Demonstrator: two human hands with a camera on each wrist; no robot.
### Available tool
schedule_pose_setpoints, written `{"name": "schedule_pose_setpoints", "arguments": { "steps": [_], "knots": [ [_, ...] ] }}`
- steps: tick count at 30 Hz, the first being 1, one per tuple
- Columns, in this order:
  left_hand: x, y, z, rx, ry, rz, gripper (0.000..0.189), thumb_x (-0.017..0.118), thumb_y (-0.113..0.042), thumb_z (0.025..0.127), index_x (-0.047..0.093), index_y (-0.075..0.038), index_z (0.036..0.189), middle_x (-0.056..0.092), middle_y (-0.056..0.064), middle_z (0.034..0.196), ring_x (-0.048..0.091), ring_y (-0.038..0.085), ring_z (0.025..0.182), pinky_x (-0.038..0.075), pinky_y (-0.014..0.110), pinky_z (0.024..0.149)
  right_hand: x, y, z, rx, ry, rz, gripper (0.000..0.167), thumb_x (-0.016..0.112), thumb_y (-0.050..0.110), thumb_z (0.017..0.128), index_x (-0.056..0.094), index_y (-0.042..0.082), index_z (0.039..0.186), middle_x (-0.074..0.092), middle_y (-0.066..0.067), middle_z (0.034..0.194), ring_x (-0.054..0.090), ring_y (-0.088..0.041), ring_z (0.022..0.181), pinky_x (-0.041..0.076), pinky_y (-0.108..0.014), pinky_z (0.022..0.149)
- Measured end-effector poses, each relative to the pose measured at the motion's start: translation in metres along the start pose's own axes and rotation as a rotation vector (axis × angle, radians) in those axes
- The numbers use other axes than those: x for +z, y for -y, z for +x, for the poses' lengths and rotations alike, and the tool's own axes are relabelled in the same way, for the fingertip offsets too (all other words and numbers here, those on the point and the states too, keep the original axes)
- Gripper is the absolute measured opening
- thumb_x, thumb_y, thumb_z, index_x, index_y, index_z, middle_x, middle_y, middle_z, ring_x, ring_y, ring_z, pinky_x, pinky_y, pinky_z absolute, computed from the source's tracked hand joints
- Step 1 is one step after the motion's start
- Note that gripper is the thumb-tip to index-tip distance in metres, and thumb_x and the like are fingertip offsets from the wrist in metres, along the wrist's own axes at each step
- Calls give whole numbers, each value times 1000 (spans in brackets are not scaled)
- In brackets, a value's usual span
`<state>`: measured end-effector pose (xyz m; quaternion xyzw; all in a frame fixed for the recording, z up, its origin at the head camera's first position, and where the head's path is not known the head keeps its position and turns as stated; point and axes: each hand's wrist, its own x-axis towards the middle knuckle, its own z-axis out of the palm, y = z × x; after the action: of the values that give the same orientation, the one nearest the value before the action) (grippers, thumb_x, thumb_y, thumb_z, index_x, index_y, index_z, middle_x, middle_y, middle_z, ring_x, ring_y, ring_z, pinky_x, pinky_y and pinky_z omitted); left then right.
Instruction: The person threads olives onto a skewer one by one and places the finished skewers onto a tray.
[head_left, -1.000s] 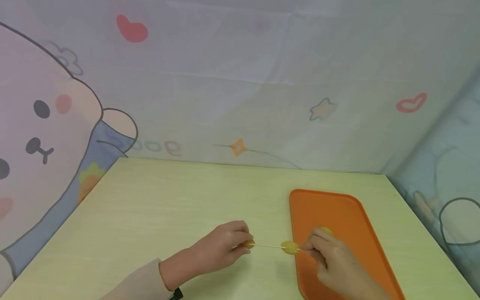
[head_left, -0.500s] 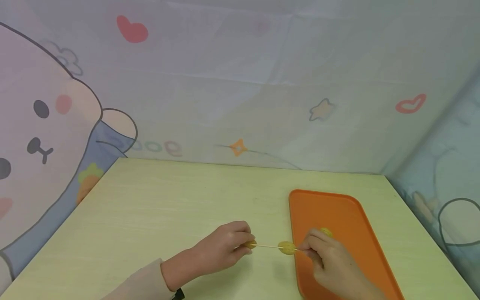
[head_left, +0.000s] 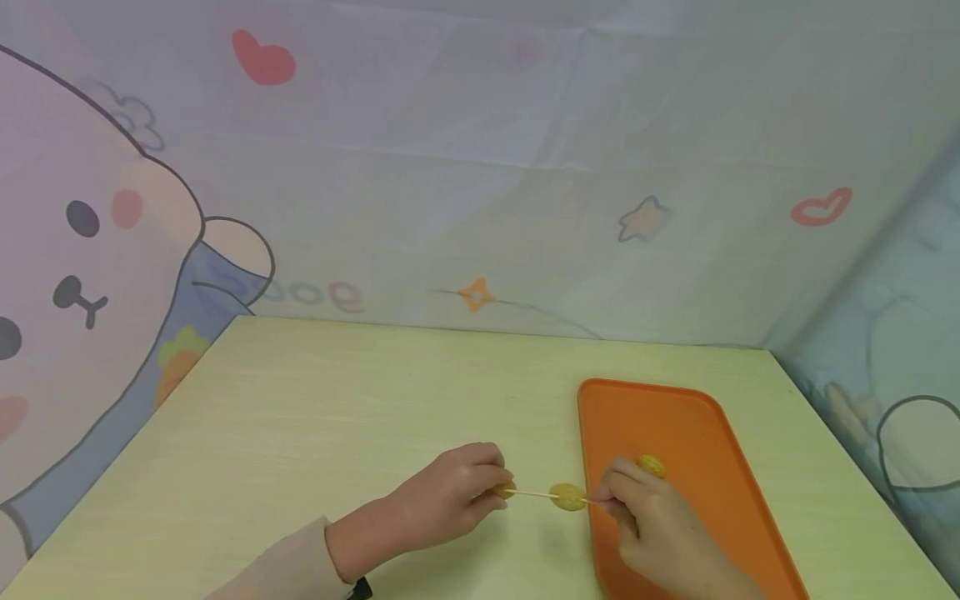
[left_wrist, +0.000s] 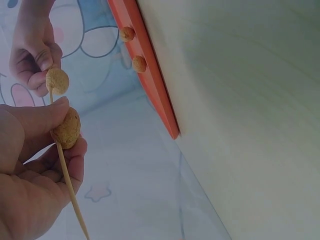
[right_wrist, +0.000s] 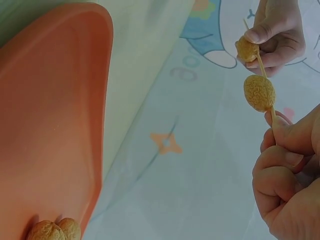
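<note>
A thin bamboo skewer [head_left: 534, 494] runs between both hands above the table. Two wrinkled golden-brown balls are on it. My left hand [head_left: 442, 496] pinches one ball [left_wrist: 67, 129] between thumb and fingers, and the skewer's long free end slants past the palm in the left wrist view. The other ball [right_wrist: 260, 93] sits beside the right fingertips, with a short stretch of bare skewer between the two balls. My right hand [head_left: 663, 521] pinches the skewer just behind that ball, with its fingers curled. Its very tip is hidden in the right fingers.
An orange tray [head_left: 675, 417] lies on the right of the pale wooden table [head_left: 360, 392], partly under the right hand. More such balls [right_wrist: 47, 231] rest in it. A printed cloth [head_left: 420, 167] hangs behind the table.
My right hand has shifted slightly left with the skewer and its ball. The left hand has edged a little right, and the gap between the balls has shortened.
</note>
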<state>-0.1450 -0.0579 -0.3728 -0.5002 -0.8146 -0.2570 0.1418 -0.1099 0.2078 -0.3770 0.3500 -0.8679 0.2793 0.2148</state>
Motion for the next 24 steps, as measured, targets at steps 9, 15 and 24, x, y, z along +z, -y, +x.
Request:
{"name": "schedule_pose_setpoints", "arguments": {
  "steps": [9, 15, 24],
  "knots": [
    [2, -1, 2, 11, 1, 10, 12, 76, -1, 81, 70, -1, 91, 56, 1, 86, 54, 8, 77, 44, 7, 69, 1, 1, 0, 9, 22, 28, 46, 65, -28, 67, 62, 16, 82, 52, 13, 82, 48, 3, 69, 47, -11, 60],
    [2, -2, 3, 6, 6, 4, 12, 75, -1, 81, 71, -1, 92, 57, 1, 86, 55, 8, 78, 44, 7, 69, 4, 3, 1, 6, 11, 21, 44, 66, -26, 69, 62, 16, 82, 52, 14, 81, 49, 4, 68, 46, -9, 61],
    [6, -3, 3, 19, 1, 34, 12, 76, -2, 81, 71, -2, 92, 57, 1, 87, 54, 9, 79, 44, 7, 70, 6, 4, 1, 23, 14, 26, 44, 66, -26, 70, 63, 17, 82, 52, 15, 82, 48, 2, 67, 46, -10, 60]
  ]
}}
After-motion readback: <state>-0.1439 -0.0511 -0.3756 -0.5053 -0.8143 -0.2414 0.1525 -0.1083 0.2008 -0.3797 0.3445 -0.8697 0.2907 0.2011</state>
